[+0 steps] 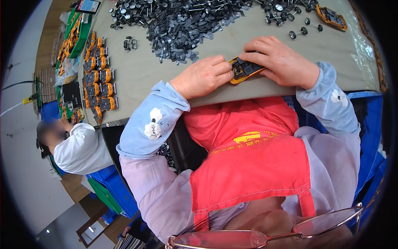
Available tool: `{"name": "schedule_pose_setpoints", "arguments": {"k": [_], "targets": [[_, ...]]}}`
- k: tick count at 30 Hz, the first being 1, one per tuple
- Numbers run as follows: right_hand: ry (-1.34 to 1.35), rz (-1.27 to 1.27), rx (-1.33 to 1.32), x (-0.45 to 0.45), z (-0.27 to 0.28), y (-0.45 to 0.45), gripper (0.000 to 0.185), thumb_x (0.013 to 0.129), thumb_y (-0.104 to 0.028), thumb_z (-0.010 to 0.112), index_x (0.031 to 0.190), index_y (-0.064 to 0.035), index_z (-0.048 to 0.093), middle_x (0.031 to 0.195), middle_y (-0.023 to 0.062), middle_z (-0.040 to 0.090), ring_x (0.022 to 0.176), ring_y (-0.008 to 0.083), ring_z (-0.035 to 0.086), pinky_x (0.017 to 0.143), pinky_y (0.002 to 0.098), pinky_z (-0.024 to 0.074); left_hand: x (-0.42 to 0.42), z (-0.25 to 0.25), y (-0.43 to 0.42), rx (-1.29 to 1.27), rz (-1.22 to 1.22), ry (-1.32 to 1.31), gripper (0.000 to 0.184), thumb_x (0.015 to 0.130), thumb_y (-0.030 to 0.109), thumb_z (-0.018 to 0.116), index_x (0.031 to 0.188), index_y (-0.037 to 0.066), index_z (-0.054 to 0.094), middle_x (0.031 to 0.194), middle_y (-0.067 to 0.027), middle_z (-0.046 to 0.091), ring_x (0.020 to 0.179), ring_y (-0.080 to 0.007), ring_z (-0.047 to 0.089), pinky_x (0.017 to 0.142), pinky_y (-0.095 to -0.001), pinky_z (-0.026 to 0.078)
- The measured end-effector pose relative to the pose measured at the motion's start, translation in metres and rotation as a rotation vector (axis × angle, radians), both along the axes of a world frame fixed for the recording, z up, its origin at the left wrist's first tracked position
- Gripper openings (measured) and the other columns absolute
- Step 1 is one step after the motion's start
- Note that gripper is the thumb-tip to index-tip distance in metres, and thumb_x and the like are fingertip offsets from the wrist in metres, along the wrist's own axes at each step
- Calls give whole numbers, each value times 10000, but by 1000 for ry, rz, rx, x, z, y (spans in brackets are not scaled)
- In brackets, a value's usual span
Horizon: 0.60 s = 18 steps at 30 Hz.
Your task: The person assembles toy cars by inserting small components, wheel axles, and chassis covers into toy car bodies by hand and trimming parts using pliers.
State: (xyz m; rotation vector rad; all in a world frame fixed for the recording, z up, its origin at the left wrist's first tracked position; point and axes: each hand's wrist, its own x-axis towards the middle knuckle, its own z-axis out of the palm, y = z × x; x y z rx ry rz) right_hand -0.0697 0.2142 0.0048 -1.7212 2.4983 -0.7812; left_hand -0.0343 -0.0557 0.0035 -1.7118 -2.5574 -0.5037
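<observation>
An orange toy car body with a black underside faces up near the table's front edge, held between both hands. My left hand is closed, its fingertips pinching the car's left end. From the other side, my right hand grips the right end, with its fingers over the black underside and the thumb below. The fingers hide parts of the car. Above the hands lies a heap of small dark plastic pieces.
Wheel-and-axle sets are piled at the back, with loose wheel pairs at right. Another orange car body lies at far right. Several orange cars stand in rows at left. A co-worker in white sits beyond them.
</observation>
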Motion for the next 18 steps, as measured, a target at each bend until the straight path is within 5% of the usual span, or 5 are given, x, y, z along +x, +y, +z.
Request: {"name": "schedule_pose_setpoints", "arguments": {"k": [18], "targets": [[-133,21,-8,-1,5,-1,530,679,-27,724,1189,-56,581,1203,142,537,1151,348,501,987,438,407,3,17,5,-202,-106,-3,120,782,119,567,878,47,578,906,-60,561,841,-227,580,689,-324,533]]}}
